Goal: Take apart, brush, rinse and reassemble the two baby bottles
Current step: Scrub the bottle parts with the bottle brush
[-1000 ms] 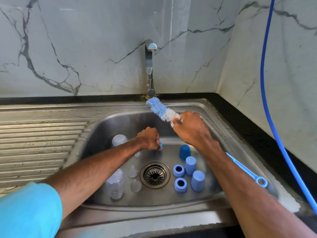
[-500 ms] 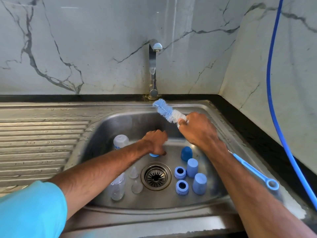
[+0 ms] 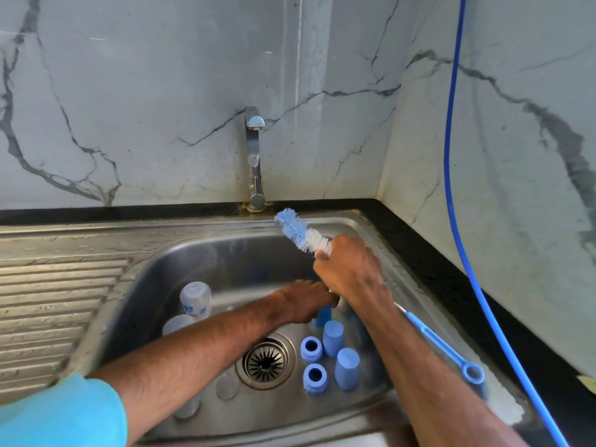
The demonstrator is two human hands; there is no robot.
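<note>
My left hand (image 3: pixel 304 304) reaches across the sink, its fingers curled over the top of a dark blue cap (image 3: pixel 323 317) standing on the sink floor. Just above it, my right hand (image 3: pixel 351 269) grips the bottle brush below the bristles. The blue-and-white bristle head (image 3: pixel 300 232) points up and left; the blue handle (image 3: pixel 442 346) runs back along my forearm. Two light blue caps (image 3: pixel 332 337) and two blue collar rings (image 3: pixel 311 348) stand right of the drain. Clear bottles (image 3: pixel 195 300) lie left of my arm, partly hidden. A clear nipple (image 3: pixel 227 387) sits near the drain.
The steel sink (image 3: pixel 206 253) has a round drain strainer (image 3: pixel 266 362) in the middle and a ribbed drainboard (image 3: pixel 48 301) to the left. A chrome tap (image 3: pixel 254 156), with no water running, rises behind the sink. A blue hose (image 3: pixel 451 156) hangs along the right wall.
My left hand set a small blue part down behind the drain, then moved right onto the dark blue cap. My right hand keeps holding the brush in about the same place.
</note>
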